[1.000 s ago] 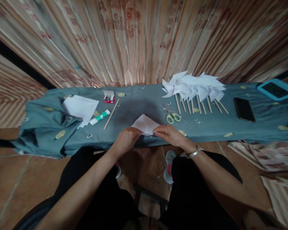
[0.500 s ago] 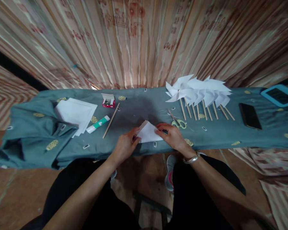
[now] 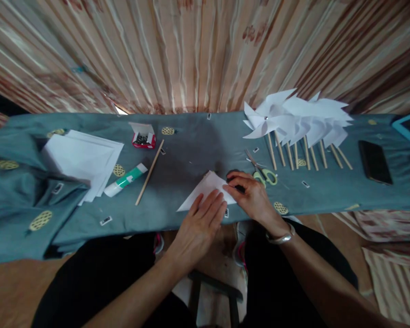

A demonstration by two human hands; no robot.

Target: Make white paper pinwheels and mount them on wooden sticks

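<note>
A sheet of white paper (image 3: pixel 208 182), folded into a triangle, lies near the front edge of the cloth-covered table. My left hand (image 3: pixel 198 232) rests flat across its lower part, fingers stretched out. At the paper's right side my right hand (image 3: pixel 251 196), with a bracelet at the wrist, pinches the edge between thumb and curled fingers. Just behind my right hand is a pair of scissors (image 3: pixel 259 173) with pale green handles. Part of the paper is covered by my fingers.
White paper pinwheels (image 3: pixel 269 118) on wooden sticks lie in a row at the back right, before a phone (image 3: pixel 375 161) and a blue-framed device (image 3: pixel 403 122). Leftward are a stick (image 3: pixel 150 173), a glue tube (image 3: pixel 126 179), a red box (image 3: pixel 144 140) of small metal pieces and stacked paper (image 3: pixel 85 157).
My left hand has let go of the paper's left side and moved right, now flat on top of it. My right hand stays at the right side. The camera view has shifted.
</note>
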